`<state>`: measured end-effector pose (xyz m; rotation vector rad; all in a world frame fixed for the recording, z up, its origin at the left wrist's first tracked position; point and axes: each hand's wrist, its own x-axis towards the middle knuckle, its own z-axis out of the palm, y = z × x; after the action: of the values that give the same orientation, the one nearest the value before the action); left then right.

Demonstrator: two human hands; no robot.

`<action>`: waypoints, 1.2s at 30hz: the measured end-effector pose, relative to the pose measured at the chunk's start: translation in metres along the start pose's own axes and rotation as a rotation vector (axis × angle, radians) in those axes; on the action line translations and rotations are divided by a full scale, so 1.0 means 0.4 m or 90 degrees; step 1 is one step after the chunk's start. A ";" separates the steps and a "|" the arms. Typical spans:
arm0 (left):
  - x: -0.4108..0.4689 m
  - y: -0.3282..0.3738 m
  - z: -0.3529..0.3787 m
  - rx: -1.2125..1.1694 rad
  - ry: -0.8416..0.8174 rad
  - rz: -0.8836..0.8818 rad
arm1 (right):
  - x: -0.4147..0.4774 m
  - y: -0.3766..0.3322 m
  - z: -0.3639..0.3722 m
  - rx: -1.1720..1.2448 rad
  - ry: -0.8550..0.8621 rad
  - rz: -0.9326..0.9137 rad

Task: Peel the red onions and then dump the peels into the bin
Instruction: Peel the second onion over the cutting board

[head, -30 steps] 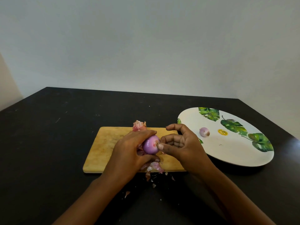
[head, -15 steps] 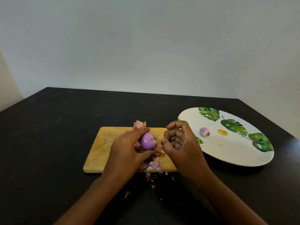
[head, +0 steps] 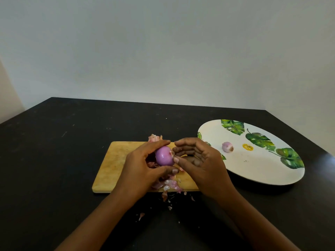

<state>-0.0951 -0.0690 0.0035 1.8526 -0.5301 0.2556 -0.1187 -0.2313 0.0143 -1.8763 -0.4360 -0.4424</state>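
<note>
My left hand (head: 139, 167) grips a glossy purple onion (head: 163, 156) between thumb and fingers, a little above the wooden cutting board (head: 116, 165). My right hand (head: 199, 162) is beside it with its thumb tip touching the onion's right end and its fingers loosely curved behind. Pink onion peels (head: 170, 184) lie on the board's front edge, and another clump of peel (head: 154, 137) sits at its far edge. A second, smaller onion (head: 227, 147) lies on the white leaf-patterned plate (head: 253, 171) to the right. No bin is in view.
Small peel scraps (head: 141, 215) are scattered on the black table (head: 54, 160) in front of the board. The plate sits close to the table's right edge. A pale wall stands behind the table.
My right hand has gone from a closed fist beside the onion to spread fingers, its thumb back on the onion's end. My left hand has turned the onion slightly.
</note>
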 end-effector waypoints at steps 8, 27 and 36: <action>0.002 0.003 -0.009 -0.018 -0.078 -0.009 | 0.004 0.005 -0.013 -0.071 -0.045 -0.052; 0.007 0.008 -0.026 -0.039 -0.150 -0.041 | 0.002 0.015 -0.020 -0.155 -0.098 -0.042; 0.007 0.006 -0.030 -0.037 -0.157 -0.048 | 0.001 0.010 -0.016 -0.129 -0.106 -0.008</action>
<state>-0.0927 -0.0591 0.0110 1.8534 -0.6277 -0.0407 -0.1171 -0.2387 0.0134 -2.1166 -0.5308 -0.3499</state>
